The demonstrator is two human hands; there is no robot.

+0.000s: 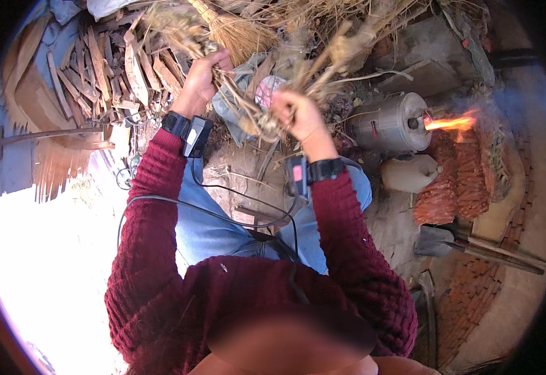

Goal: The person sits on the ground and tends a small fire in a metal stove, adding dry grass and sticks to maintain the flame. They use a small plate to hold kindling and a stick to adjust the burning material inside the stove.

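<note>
My left hand [205, 79] grips a bundle of dried plant stalks [237, 96] near the top centre, its leafy end blurred above the fingers. The stalks slant down from it towards my right hand [296, 115], which is closed on stalks as well, at their lower, thicker end. Another blurred dry branch [334, 61] rises up and right from behind my right hand. Beyond my left hand lies a straw broom [237, 35]. Right of my right hand is a metal cylinder stove [387, 122], with flame [451, 123] coming out of its opening.
Split firewood [134, 70] is piled at the upper left. A saw [52, 137] lies below it. A plastic jug [409, 172] stands beside the stove, near red mesh-like bundles [441, 183] and a shovel [434, 241]. Cables [216, 213] cross my lap.
</note>
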